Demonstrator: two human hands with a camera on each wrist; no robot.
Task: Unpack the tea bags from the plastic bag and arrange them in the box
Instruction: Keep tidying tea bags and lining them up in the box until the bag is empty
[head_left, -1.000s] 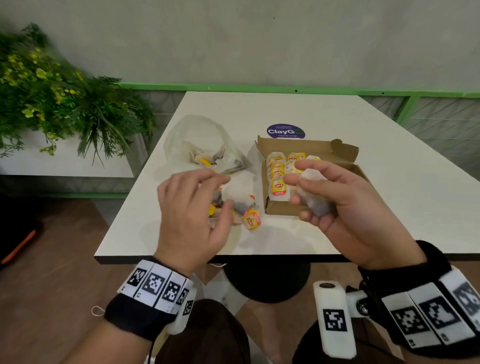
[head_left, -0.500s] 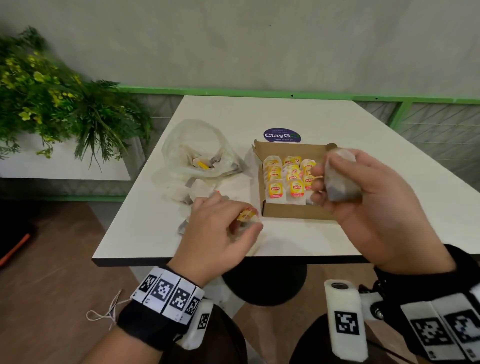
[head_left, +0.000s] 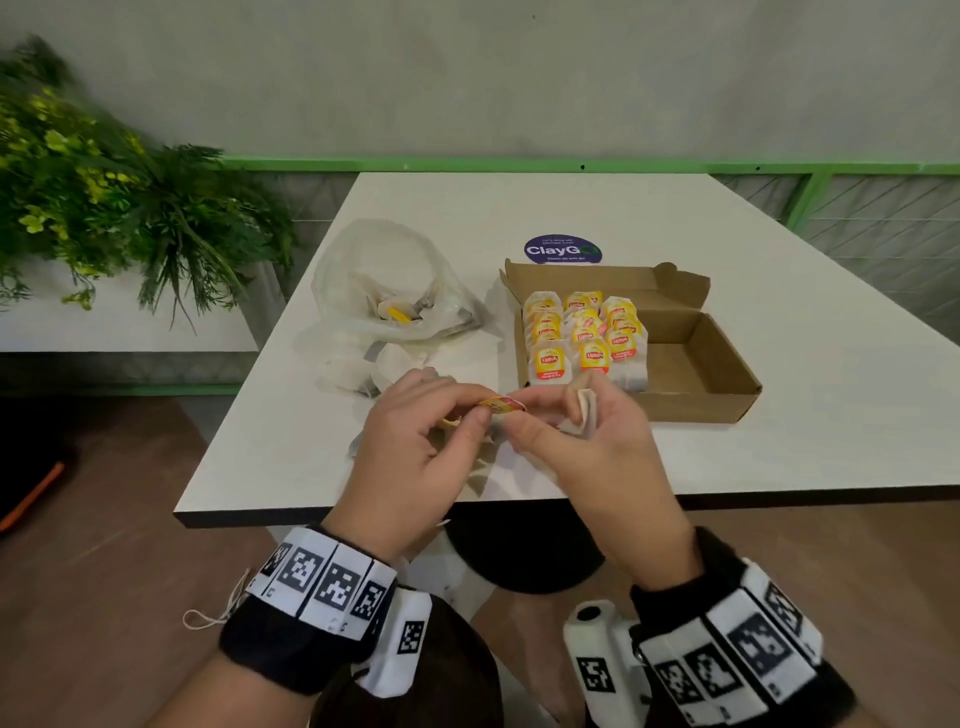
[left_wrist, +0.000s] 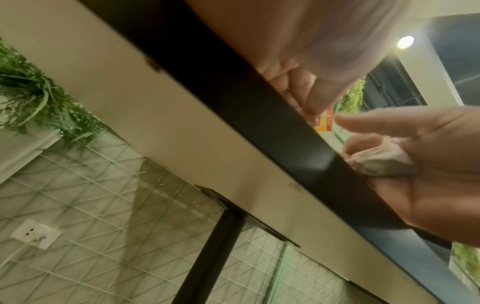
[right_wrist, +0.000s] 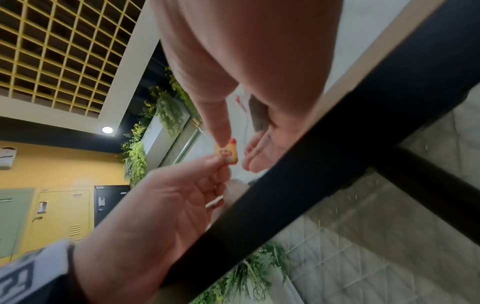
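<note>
You're working right at the near edge of the tabletop (head_left: 779, 457), both hands meeting over it. Your left hand (head_left: 415, 457) is pinching a yellow-and-red tag (head_left: 501, 404) between thumb and fingertips, and your right hand (head_left: 587, 447) is cupping a folded tea bag (head_left: 584, 413) against its palm, thumb reaching for that same tag. Just beyond your knuckles, a few loose tea bags (head_left: 384, 366) are lying on the tabletop, waiting. Further out on the right, the box (head_left: 696, 405) is showing three rows (head_left: 584, 338) filling its left half, while its right half is sitting bare. Out left, the plastic bag (head_left: 395, 291) is holding a few more. By my read, you're roughly halfway.
</note>
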